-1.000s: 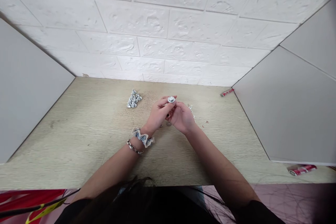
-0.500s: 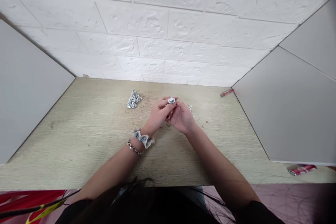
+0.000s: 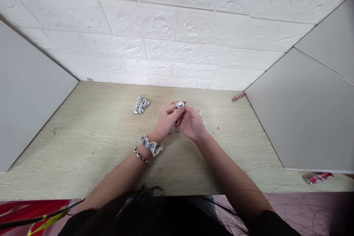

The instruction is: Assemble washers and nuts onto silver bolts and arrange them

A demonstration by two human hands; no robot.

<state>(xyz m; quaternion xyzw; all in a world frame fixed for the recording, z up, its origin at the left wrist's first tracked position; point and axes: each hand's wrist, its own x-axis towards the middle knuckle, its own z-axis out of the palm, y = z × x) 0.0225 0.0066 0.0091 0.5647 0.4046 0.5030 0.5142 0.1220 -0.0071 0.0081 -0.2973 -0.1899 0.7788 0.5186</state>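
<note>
A silver hex-head bolt with a wide washer (image 3: 180, 104) stands head up between my two hands in the middle of the table. My left hand (image 3: 166, 117) is closed on it, with the thumb just beneath the washer. Against it lies my right hand (image 3: 192, 122), palm turned inward and fingers curled in under the bolt; what those fingertips grip is hidden. To the left, a cluster of similar bolts with washers (image 3: 141, 104) sits on the table. More small metal pieces (image 3: 201, 113) show partly behind my right hand, and some lie half hidden below my hands.
The pale wooden table (image 3: 91, 132) ends at a white brick-pattern wall (image 3: 157, 49). Grey panels (image 3: 304, 114) close off both sides. A red-and-silver cylinder (image 3: 239, 97) lies at the back right, another red one (image 3: 318, 178) near the front right edge.
Almost nothing differs. Both hands keep their hold around the bolt, and the view has shifted very slightly.
</note>
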